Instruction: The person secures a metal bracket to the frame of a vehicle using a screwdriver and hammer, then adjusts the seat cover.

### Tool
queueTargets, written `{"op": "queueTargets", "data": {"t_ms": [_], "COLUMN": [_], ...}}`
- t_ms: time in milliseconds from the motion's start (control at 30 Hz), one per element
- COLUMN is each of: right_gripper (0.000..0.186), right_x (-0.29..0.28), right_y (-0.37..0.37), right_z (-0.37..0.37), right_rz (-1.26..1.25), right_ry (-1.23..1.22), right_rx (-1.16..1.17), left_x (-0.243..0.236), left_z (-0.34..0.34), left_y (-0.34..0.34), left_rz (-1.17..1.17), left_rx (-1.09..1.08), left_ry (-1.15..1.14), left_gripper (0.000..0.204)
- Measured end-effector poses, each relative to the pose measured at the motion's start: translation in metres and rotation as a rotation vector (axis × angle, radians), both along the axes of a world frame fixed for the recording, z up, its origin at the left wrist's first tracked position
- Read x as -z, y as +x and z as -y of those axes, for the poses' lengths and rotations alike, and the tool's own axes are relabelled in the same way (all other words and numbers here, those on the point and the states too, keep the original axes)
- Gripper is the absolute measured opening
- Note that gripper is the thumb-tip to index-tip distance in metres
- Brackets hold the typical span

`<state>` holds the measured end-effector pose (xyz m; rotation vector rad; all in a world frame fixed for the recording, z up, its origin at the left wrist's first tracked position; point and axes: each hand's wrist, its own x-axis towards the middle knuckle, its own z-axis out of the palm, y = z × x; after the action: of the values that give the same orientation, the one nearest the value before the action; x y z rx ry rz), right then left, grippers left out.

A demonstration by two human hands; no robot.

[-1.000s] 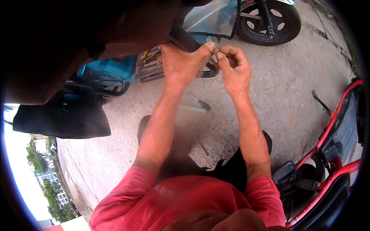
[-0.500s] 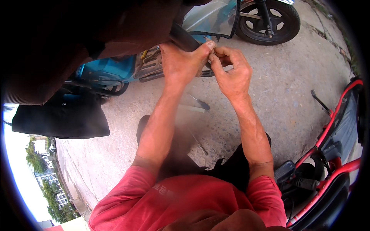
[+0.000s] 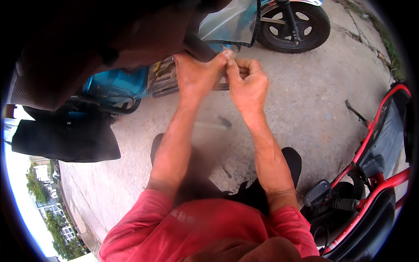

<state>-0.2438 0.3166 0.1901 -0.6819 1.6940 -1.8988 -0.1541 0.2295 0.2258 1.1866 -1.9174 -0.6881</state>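
A thick black tube (image 3: 198,47) slants down from the dark mass at the top. My left hand (image 3: 194,78) is wrapped round its lower end, the thumb lying along the top. Close against that thumb, my right hand (image 3: 249,87) is closed in a pinch at the end of the tube. Whatever sits between its fingertips is too small and too covered to name. Both forearms reach up and forward, and the fingertips of the two hands meet.
Behind the hands stands a blue vehicle (image 3: 115,83) with a clear plastic sheet (image 3: 231,22) and a black wheel (image 3: 301,28). A screwdriver (image 3: 223,121) lies on the concrete (image 3: 305,96). A red-framed bike (image 3: 371,126) is at right, a black flap (image 3: 65,135) at left.
The whole view has shifted, so hands and vehicle appear a little further left. My left hand keeps its hold on the tube; my right hand still pinches at its end.
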Motion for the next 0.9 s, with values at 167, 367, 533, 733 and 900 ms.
{"op": "queueTargets", "data": {"t_ms": [167, 367, 533, 733, 900], "right_gripper": [0.026, 0.029, 0.031, 0.032, 0.034], "right_x": [-0.002, 0.005, -0.001, -0.008, -0.001], "right_y": [-0.011, -0.013, -0.001, -0.010, -0.018], "right_z": [-0.004, 0.001, 0.004, -0.003, 0.004], "right_rz": [-0.296, -0.596, -0.391, -0.117, -0.081], "right_ry": [0.033, 0.065, 0.116, 0.078, 0.075], "right_rx": [-0.054, -0.018, 0.006, -0.138, -0.144], "left_x": [0.001, 0.007, 0.013, 0.002, -0.006], "left_z": [0.001, 0.003, 0.005, 0.001, -0.004], "left_y": [-0.001, -0.001, 0.000, 0.000, -0.003], "left_rz": [-0.001, 0.012, 0.014, 0.001, -0.018], "left_rx": [-0.002, -0.026, -0.053, -0.021, -0.005], "left_ry": [-0.014, -0.133, -0.229, -0.071, 0.042], "left_gripper": [0.043, 0.044, 0.045, 0.058, 0.070]}}
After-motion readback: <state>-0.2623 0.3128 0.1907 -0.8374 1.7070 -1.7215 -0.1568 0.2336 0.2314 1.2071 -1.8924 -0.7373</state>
